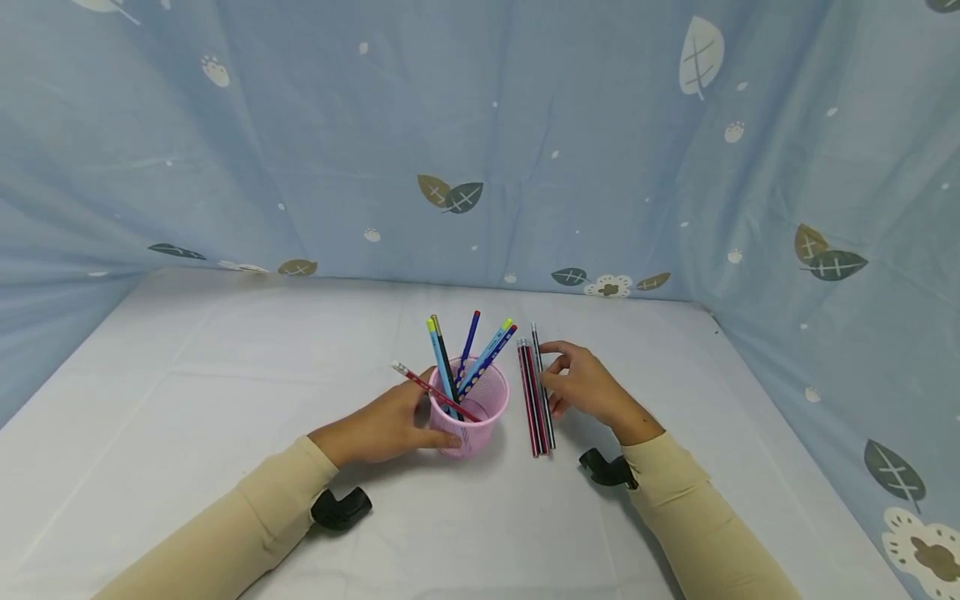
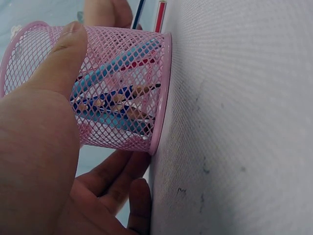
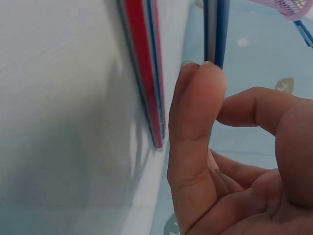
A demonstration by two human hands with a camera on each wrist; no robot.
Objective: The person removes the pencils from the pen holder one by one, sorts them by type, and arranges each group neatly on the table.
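Observation:
My left hand (image 1: 390,421) grips a pink mesh pencil cup (image 1: 487,421), thumb on the near side and fingers round the far side. Inside stand several pencils: light blue (image 1: 437,342) and dark blue (image 1: 468,337) ones, a black one, and a red pencil (image 1: 420,382) leaning out over the left rim. Through the mesh, sharpened tips point down to the base. On the right, my right hand (image 1: 585,385) pinches a dark striped pencil (image 3: 215,34) between thumb and fingers. It is raised off the table beside a row of red and black striped pencils (image 1: 531,408).
A white cloth covers the table (image 1: 247,375). Behind and to the right hangs a blue curtain (image 1: 525,125) printed with leaves. Black wrist mounts (image 1: 341,508) sit at both cuffs.

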